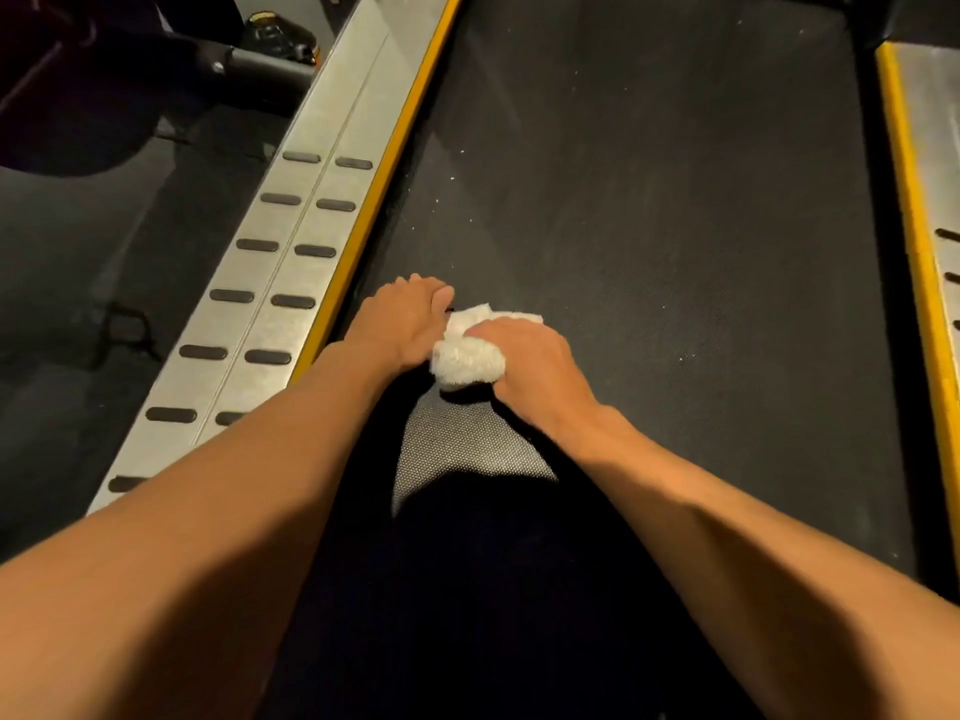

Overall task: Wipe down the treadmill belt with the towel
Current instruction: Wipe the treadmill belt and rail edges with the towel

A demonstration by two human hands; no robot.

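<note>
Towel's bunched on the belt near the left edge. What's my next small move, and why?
Probably push the towel forward along the belt with the right hand, which grips it. White specks lie ahead near the yellow strip, while the left hand rests flat beside the towel.

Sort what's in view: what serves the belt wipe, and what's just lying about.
In the job: white towel, bunched under the right hand; treadmill belt; left hand, resting on the belt beside the towel.
Just lying about: left side rail; right side rail; black-and-yellow object on the floor beyond the left rail.
</note>
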